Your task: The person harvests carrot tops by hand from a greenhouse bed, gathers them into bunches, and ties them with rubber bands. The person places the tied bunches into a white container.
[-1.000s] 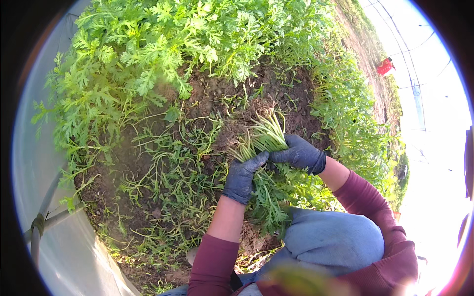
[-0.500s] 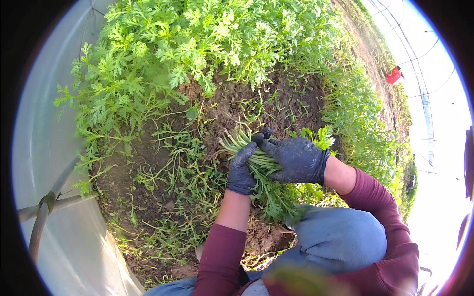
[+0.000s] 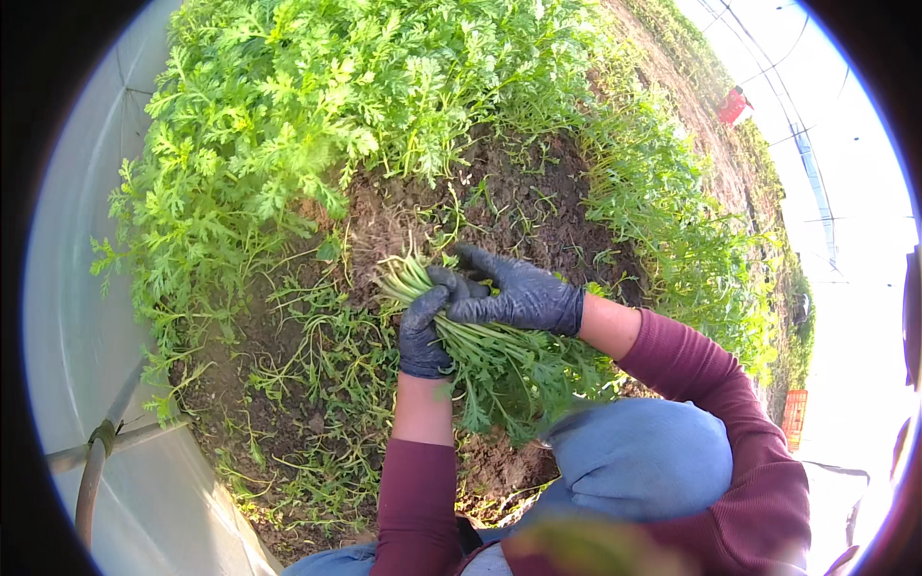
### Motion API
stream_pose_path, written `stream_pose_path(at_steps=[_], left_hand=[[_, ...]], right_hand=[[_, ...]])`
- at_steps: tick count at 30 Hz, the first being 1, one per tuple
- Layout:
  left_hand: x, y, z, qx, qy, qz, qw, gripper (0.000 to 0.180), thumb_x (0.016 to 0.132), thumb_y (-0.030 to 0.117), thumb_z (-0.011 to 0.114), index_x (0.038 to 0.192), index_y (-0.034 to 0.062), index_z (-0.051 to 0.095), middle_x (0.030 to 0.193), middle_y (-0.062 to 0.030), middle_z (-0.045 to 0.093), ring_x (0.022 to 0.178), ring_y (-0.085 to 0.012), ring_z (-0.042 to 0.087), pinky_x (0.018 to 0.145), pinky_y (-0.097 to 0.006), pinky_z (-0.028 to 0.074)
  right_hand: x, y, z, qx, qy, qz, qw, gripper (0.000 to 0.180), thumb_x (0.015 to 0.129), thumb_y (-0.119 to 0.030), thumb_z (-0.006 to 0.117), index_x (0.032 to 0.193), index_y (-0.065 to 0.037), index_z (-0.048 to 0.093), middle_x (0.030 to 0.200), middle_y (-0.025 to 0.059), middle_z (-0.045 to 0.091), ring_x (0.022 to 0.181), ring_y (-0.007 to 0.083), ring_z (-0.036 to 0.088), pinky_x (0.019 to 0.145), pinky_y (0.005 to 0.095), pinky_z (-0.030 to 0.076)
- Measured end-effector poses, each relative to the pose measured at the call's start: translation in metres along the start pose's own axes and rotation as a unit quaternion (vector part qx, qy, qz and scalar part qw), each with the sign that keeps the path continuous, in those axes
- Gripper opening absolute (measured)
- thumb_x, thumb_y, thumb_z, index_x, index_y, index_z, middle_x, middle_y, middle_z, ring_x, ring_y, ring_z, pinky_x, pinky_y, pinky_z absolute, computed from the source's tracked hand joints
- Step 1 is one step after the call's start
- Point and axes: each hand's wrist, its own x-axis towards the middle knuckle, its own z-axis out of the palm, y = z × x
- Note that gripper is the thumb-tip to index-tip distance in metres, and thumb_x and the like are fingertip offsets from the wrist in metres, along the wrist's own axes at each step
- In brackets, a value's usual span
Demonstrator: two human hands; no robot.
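Stems [image 3: 407, 278] drawn together, left grip [image 3: 424, 331] clasping (right grip [image 3: 519, 296] touching).

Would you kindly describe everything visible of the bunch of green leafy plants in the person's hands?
The bunch of slender-stemmed green plants lies slantwise, its pale stem ends pointing to the picture's upper left, its jagged leaves fanning toward the blue-clad knee. The black-gloved left hand grips it near those ends; the black-gloved right hand lies over it.
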Motion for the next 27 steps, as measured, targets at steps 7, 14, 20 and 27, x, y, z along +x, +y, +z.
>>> stream_pose_path(at_steps=[7,14,20,27], left_hand=[[0.011,0.034,-0.01,-0.009,-0.071,0.091,0.993,0.018,0.079,0.013,0.061,0.082,0.013,0.042,0.064,0.0051,0.041,0.062,-0.0102,0.043,0.085,-0.035,0.039],[0.027,0.05,-0.039,0.126,-0.006,0.063,0.99,0.02,0.079,0.016,0.063,0.084,0.0108,0.044,0.063,0.0028,0.042,0.06,-0.0131,0.043,0.084,-0.036,0.042],[0.036,0.032,-0.05,0.185,0.065,0.013,0.98,0.025,0.076,0.018,0.066,0.089,0.0086,0.047,0.065,-0.0011,0.045,0.063,-0.0171,0.047,0.084,-0.039,0.042],[0.046,0.02,-0.05,0.19,0.11,0.009,0.975,0.023,0.076,0.017,0.065,0.089,0.0078,0.049,0.066,-0.0024,0.048,0.065,-0.0175,0.049,0.085,-0.039,0.042]], right_hand=[[-0.017,0.095,-0.012,0.205,-0.164,0.079,0.962,0.075,0.084,-0.059,0.047,0.128,0.002,0.044,0.124,0.0205,0.051,0.115,0.028,0.048,0.099,0.0371,0.036],[0.067,0.246,-0.108,-0.544,0.031,0.071,0.835,0.083,0.07,-0.037,0.067,0.134,0.002,0.032,0.141,0.0231,0.029,0.129,0.0374,0.031,0.107,0.0449,0.025],[0.094,0.367,-0.201,-0.737,0.041,0.197,0.645,0.055,0.087,-0.014,0.038,0.139,-0.001,0.027,0.145,0.0227,0.024,0.129,0.0402,0.031,0.109,0.0486,0.018],[0.085,0.363,-0.265,-0.617,-0.077,0.257,0.74,0.02,0.081,-0.014,0.052,0.09,-0.009,0.07,0.095,0.0087,0.068,0.094,0.0273,0.064,0.073,0.0412,0.05]])
